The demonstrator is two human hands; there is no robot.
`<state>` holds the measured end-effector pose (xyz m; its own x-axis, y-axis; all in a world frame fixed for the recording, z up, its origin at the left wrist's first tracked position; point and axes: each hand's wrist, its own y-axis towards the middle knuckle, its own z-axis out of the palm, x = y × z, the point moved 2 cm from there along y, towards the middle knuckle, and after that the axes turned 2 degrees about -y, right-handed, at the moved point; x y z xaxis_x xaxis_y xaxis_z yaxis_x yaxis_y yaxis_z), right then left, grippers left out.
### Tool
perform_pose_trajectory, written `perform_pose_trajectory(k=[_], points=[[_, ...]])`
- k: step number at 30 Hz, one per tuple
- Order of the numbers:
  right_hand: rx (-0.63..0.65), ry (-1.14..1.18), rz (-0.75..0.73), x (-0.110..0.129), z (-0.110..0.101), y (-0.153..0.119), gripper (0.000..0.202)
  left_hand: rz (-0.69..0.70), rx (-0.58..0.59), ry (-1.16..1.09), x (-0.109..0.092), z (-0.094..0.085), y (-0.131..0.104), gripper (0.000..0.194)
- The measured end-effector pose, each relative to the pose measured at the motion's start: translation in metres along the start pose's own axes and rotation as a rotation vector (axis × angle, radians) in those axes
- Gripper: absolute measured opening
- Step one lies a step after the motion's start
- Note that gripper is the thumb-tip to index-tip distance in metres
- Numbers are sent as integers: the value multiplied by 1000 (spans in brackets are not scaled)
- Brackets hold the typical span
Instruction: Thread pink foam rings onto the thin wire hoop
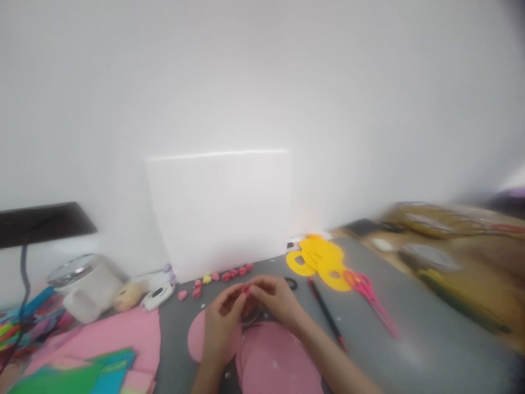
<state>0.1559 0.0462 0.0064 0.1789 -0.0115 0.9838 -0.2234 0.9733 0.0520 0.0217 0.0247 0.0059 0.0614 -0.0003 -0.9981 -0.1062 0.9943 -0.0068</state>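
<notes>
Both hands meet low in the middle of the head view, over the grey mat (176, 350). Fingers and thumb of my left hand (223, 317) are closed on a small red piece (245, 289). From the right, my right hand (273, 298) pinches the same piece. Beneath the fingers sits a round container with dark red contents (249, 314), partly hidden. Pink paper circles (274, 358) lie overlapping just below the hands, and another pink circle (197, 336) is partly covered by my left hand.
Small red pieces (233, 272) line the white board (225, 213). Yellow rings (322, 257), a black pencil (327, 312) and pink scissors (375, 301) lie right. Left are a white mug (96, 284), a white tape dispenser (158, 296) and coloured sheets (74, 377).
</notes>
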Motion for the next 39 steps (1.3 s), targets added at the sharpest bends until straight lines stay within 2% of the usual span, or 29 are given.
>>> perform_pose_trajectory(k=[5, 8, 13, 19, 27, 39], points=[[-57, -11, 6, -3, -2, 1, 32, 36, -21, 20, 1, -1, 0, 37], [-33, -14, -4, -3, -2, 1, 29, 42, -34, 33, 3, -3, 1, 38], [27, 26, -17, -3, -1, 0, 24, 29, 9, 15, 3, -3, 1, 33], [13, 1, -27, -6, -1, 1, 22, 12, 41, 15, 4, -3, 1, 31], [8, 6, -25, -7, -2, 2, 25, 44, -6, 37, 2, -2, 1, 36], [-26, -39, 6, 1, -1, 0, 30, 19, -28, -10, 1, -2, -1, 45]])
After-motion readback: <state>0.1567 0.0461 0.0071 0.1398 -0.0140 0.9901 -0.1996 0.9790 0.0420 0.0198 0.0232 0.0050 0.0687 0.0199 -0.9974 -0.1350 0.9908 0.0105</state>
